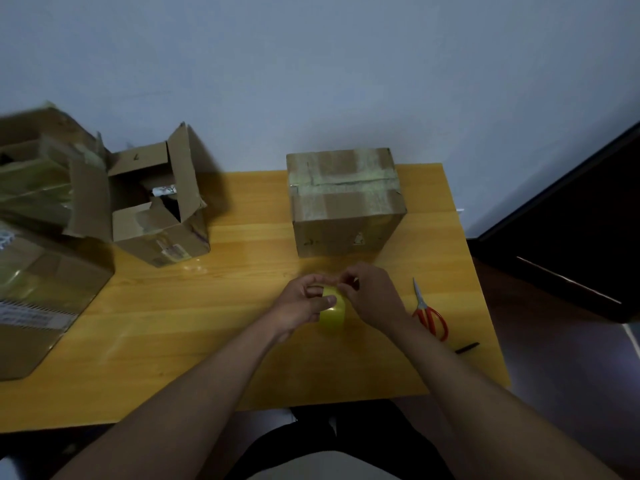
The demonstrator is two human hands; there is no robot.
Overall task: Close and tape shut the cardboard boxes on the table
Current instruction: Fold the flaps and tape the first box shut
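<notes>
Cardboard boxes on wooden table [207,323]: closed box [346,202] at far middle, top flaps down, tape strips across seam; open box [159,202] to its left, flaps up; two more boxes [45,271] at left edge, partly out of frame. Tape roll [333,310] near front of closed box, above table. Left hand [304,304] grips roll, thumb across its face. Right hand [369,296] fingertips pinch at roll's top edge. Red-handled scissors [427,311] lie flat on table just right of right hand.
</notes>
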